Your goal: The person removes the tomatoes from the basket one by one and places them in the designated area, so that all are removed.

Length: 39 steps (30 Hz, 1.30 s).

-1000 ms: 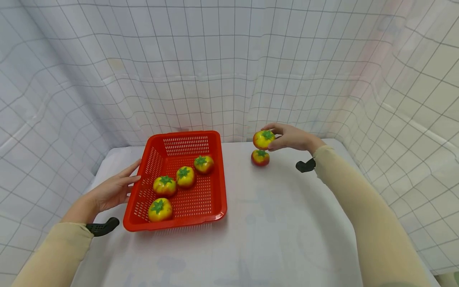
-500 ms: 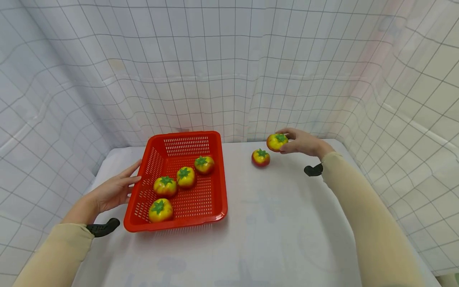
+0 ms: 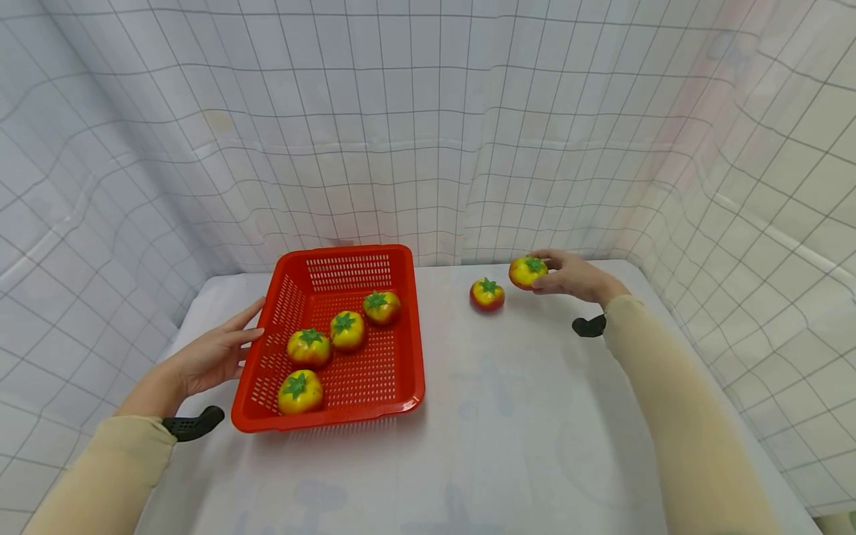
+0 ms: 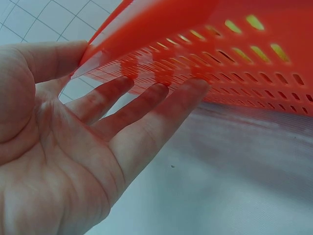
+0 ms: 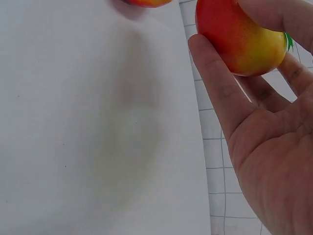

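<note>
Near the back right of the white table, my right hand (image 3: 571, 276) pinches a red-and-yellow toy tomato (image 3: 528, 273) with a green leafy top. In the right wrist view, the thumb and fingers are around this toy tomato (image 5: 239, 36). A second toy tomato (image 3: 487, 295) rests on the table just to its left. My left hand (image 3: 203, 358) touches the left side of a red plastic basket (image 3: 420, 349). Seen from the left wrist, the thumb tip meets the basket's rim (image 4: 105, 46), while fairly straight fingers (image 4: 156, 120) lie against the slotted wall below it.
Several matching toy tomatoes, one of them the front toy tomato (image 3: 300, 392), lie inside the basket. White grid-patterned curtains (image 3: 428, 134) enclose the table (image 3: 508, 446) at the back and both sides.
My right hand has moved right and slightly toward the front with its toy tomato, away from the one on the table. The left hand and basket stay put.
</note>
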Tool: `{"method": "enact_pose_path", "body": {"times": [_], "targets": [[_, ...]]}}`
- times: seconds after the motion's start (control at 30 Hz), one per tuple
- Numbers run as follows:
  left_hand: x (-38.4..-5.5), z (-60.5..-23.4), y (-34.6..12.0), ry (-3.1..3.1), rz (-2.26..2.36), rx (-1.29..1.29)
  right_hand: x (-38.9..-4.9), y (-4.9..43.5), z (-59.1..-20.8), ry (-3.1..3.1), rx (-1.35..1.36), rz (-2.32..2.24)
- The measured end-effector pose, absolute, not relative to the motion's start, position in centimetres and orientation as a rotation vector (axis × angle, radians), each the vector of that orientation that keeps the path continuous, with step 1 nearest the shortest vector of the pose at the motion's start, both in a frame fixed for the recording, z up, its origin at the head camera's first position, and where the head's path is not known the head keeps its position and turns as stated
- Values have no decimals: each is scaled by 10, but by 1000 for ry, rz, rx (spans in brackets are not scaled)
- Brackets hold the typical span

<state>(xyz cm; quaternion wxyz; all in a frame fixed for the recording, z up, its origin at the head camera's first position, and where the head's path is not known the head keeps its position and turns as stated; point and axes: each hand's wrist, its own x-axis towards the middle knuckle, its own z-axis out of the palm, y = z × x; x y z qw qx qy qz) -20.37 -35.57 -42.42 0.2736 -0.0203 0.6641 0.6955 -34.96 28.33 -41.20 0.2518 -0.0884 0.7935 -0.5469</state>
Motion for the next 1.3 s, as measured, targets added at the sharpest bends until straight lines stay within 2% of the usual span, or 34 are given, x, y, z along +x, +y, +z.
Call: {"method": "enact_pose_path", "body": {"times": [0.37, 1.3], "targets": [[-203, -425, -356, 1777, 1878, -65, -352, 288, -431, 2035, -216, -1615], [-204, -425, -357, 1767, 1891, -64, -348, 289, -458, 2102, -124, -1502]]}}
